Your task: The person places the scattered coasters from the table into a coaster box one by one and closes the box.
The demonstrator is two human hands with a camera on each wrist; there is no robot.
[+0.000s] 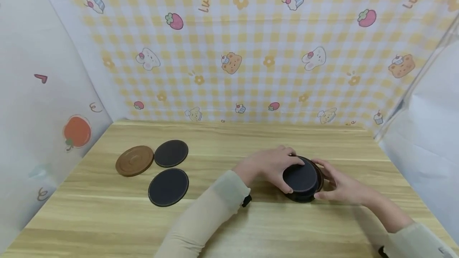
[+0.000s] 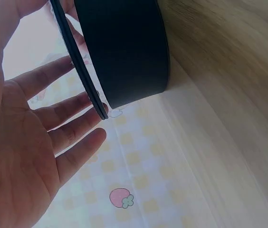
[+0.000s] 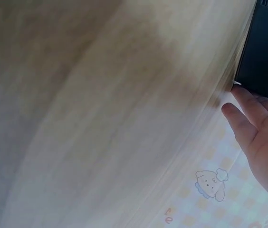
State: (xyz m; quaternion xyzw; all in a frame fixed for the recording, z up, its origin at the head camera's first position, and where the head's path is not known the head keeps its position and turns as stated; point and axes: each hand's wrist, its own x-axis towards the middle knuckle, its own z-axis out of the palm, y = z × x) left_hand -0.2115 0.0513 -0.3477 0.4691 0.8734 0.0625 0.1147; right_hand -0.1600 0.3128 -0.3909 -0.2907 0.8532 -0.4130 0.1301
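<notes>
My left hand holds a round black coaster by its rim, thumb on the near side and fingers on the far side. The coaster is tilted over a round black coaster holder. In the left wrist view a gap shows between the thin coaster and the holder's wall. My right hand grips the holder's right side, with thumb and fingers spread around it. The right wrist view shows fingertips against the holder's dark wall. Most of the holder's inside is hidden under the coaster.
Two more black coasters lie flat on the left of the wooden table. Beside them is a brown round coaster with rings on its face. A patterned yellow-and-white backdrop stands behind, with pale side walls.
</notes>
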